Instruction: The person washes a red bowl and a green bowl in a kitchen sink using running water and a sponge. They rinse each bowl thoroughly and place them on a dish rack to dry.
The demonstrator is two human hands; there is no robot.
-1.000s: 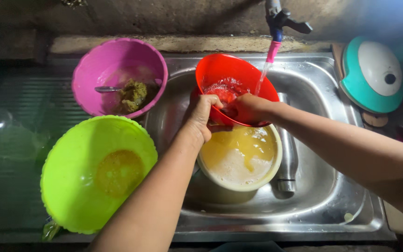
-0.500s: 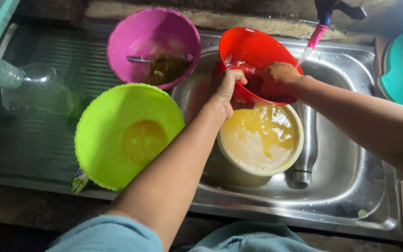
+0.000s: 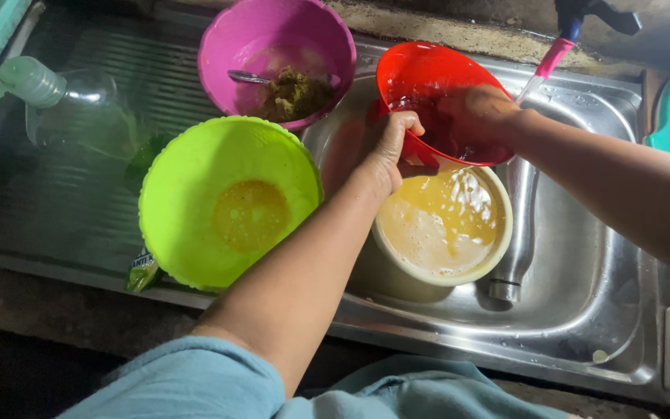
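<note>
The red bowl (image 3: 436,101) tilts over the cream pot (image 3: 443,225) of yellow liquid in the sink (image 3: 583,310). The left hand (image 3: 389,151) pinches its near rim closed; the right hand (image 3: 478,112) presses inside, fingers hidden. Light, stiff plastic, likely slippery when wet, best gripped at the rim.
</note>
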